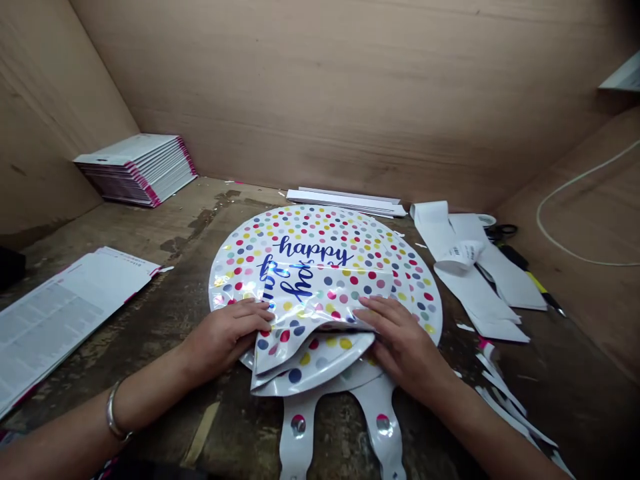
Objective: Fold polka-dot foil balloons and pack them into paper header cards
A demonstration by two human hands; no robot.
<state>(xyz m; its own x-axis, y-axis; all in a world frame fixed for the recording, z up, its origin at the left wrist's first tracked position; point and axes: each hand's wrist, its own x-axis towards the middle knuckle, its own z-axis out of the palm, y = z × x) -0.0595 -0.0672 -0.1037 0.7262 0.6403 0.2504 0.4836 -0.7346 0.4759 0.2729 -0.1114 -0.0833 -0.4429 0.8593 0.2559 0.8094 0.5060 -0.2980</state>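
A flat foil balloon [325, 283], white with coloured dots and blue "happy" lettering, is folded over on top of similar round dotted foil balloons [310, 223]. With fingers bent over the left edge of the fold, my left hand [233, 333] grips it; a silver bangle [115, 410] is on that wrist. On the right side, my right hand [400, 337] has its fingers on top of the fold and its thumb lower, by the curved flap [320, 360]. White tails with round spots [297, 427] stick out toward me from under the stack.
At the back left stands a stack of printed cardboard sleeves [140, 167], and more printed sheets [65, 313] lie at left. White paper strips [345, 200] rest at the back. Curled paper [460, 257], black-handled scissors [503, 231] and a yellow-black cutter [535, 283] are at right.
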